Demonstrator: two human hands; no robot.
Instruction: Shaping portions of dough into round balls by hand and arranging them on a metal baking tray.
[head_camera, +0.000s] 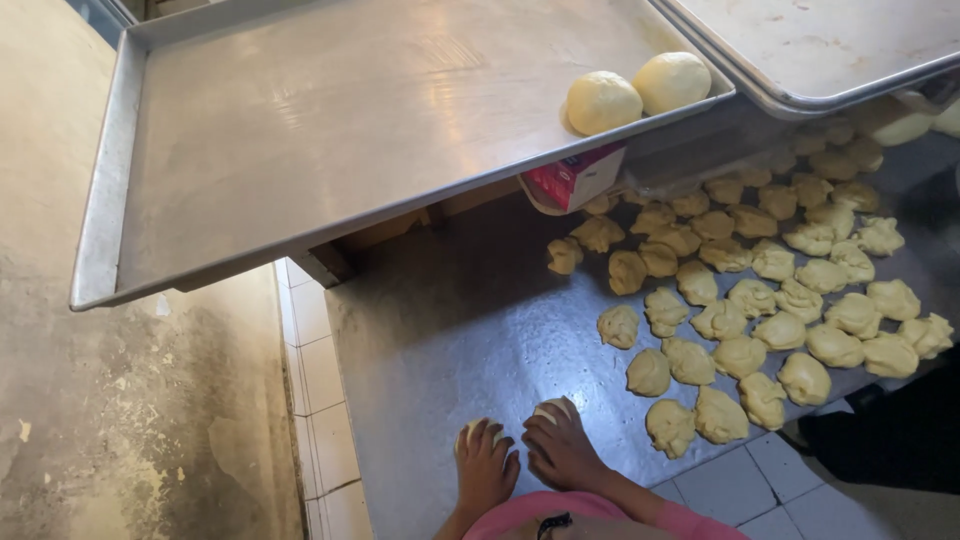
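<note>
At the bottom edge both forearms are cut off by the frame. The left hand (485, 462) is cupped over a dough piece (470, 428) on the steel table (440, 330), fingers curled shut on it — only a pale sliver shows, so its long axis cannot be told. Just beside it, the right hand (560, 450) is closed over a second dough piece (553, 408), mostly hidden too. Above, a metal tray (300, 130) holds two smooth dough balls (637, 92) at its near-right corner — rough dough lumps (760, 300) crowd the table at right.
</note>
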